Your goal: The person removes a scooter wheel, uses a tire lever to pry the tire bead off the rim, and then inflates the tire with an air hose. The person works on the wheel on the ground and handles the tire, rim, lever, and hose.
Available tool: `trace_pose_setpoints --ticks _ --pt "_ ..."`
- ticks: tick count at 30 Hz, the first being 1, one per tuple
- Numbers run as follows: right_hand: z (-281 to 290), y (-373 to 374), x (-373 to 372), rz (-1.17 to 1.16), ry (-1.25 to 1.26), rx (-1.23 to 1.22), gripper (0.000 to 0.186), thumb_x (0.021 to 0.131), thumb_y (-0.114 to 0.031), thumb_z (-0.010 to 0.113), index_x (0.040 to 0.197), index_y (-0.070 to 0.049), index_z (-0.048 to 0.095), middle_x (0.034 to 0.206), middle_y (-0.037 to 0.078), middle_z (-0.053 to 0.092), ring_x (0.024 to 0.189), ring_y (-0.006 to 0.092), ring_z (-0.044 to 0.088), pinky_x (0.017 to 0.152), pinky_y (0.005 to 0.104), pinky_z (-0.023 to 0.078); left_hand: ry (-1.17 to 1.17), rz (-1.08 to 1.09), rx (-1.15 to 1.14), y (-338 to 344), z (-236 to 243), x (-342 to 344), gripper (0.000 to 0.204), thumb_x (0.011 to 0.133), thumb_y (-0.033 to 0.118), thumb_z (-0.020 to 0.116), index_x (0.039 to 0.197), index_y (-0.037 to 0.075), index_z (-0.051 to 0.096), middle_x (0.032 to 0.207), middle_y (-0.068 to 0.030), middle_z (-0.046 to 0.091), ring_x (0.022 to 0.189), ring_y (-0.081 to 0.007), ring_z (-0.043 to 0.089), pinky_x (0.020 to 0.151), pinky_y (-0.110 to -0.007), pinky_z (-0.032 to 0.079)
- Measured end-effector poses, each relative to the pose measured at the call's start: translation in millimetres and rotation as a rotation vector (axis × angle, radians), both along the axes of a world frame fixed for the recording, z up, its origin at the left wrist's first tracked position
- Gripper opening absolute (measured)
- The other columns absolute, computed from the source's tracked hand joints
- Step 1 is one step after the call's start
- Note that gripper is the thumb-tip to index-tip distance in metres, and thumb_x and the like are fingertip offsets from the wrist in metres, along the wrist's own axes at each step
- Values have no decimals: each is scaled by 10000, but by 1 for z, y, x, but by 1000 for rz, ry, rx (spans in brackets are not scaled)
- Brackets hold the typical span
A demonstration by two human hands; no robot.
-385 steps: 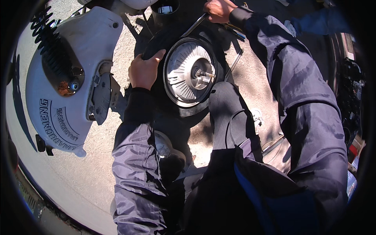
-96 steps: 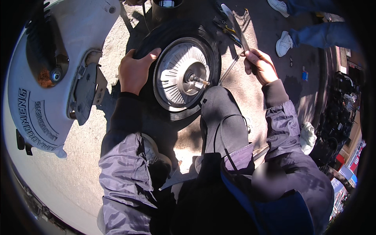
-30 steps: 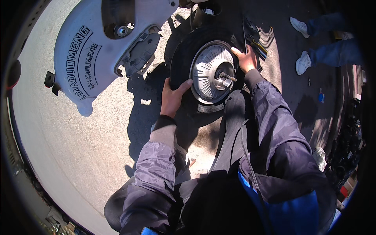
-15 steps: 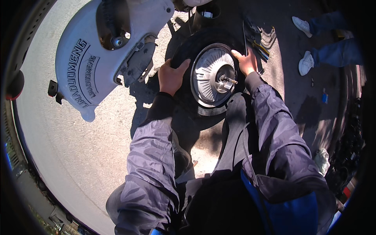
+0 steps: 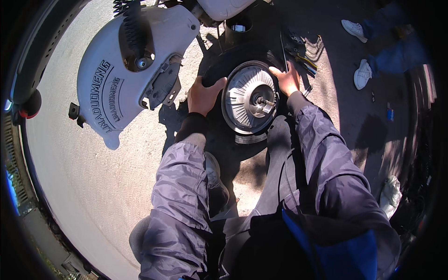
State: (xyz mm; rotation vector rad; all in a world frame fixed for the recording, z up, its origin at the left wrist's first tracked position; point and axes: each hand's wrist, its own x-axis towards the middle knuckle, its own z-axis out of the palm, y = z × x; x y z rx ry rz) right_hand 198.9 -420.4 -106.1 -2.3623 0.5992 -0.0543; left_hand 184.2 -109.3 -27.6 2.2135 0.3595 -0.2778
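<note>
Hub-motor wheel: we see it on the pavement, just ahead of the bent knee, with its axle facing up toward us. The left hand grasps the tyre at its left side, thumb toward the rim; the right hand grasps the opposite side, and we cannot tell whether its fingers also hold the slim dark bar beside them. Yellow-handled pliers lie near that hand; a white body panel stands left of the wheel.
</note>
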Motion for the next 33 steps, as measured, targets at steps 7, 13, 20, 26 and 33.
trace_pose_setpoints --ticks 7,13,20,26,33 --pt "4 -3 0 2 22 80 901 815 -484 899 1495 -6 552 1397 281 669 1307 407 650 1107 453 512 -36 -360 80 -25 2 86 885 787 648 835 1226 -113 721 1143 -302 762 1116 -416 742 970 -462 571" --pt "12 -18 -18 -31 -76 486 510 1011 -396 736 1323 6 697 1150 148 771 1048 202 695 965 329 522 43 -342 52 -34 -13 94 688 815 565 852 1154 -31 791 1139 -261 781 1095 -383 761 967 -453 574" --pt "61 -29 -87 -26 -52 491 448 1082 -190 570 1497 -26 611 785 -73 518 670 32 445 605 210 356 63 -341 147 -38 -16 100 755 807 615 842 1169 -44 778 1179 -275 768 1121 -416 748 989 -461 571" --pt "100 4 -130 -99 257 723 413 1077 -143 560 1463 -13 629 858 -50 580 691 39 447 615 224 393 92 -441 70 -29 -21 107 756 783 654 839 1050 -53 800 1122 -296 770 1106 -389 751 959 -445 564" --pt "97 29 -124 -220 299 929 425 1072 -140 546 1478 -35 616 798 -83 540 604 16 410 518 210 319 163 -383 44 -29 -15 107 775 774 621 876 1065 -92 790 1045 -268 795 1013 -333 778 890 -418 566"
